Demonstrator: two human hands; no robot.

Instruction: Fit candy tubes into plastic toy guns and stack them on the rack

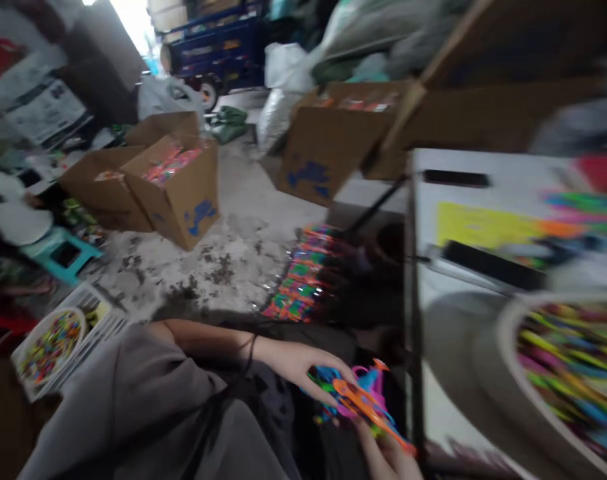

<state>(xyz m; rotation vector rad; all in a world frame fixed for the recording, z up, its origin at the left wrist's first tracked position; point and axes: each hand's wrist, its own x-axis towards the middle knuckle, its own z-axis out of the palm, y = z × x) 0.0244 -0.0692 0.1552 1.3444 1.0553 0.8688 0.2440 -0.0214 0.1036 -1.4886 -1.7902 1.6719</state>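
Observation:
My left hand (308,367) reaches across my lap, its fingers closed around a bunch of small colourful plastic pieces (368,383) in blue, green, pink and orange. Their exact kind is blurred. At the lower edge of the view is my right hand (388,457), partly cut off, with its fingers pressed against the lower end of the same bunch. A long orange plastic piece (358,400) lies on top, running between both hands. A dark cord circles my left wrist.
To the right stands a white table (448,157) with a tub (508,333) of colourful pieces, a black bar (493,263) and a yellow sheet (483,223). Packed colourful bags (303,280) lie on the floor. Cardboard boxes (193,200) and a teal stool (63,257) stand beyond.

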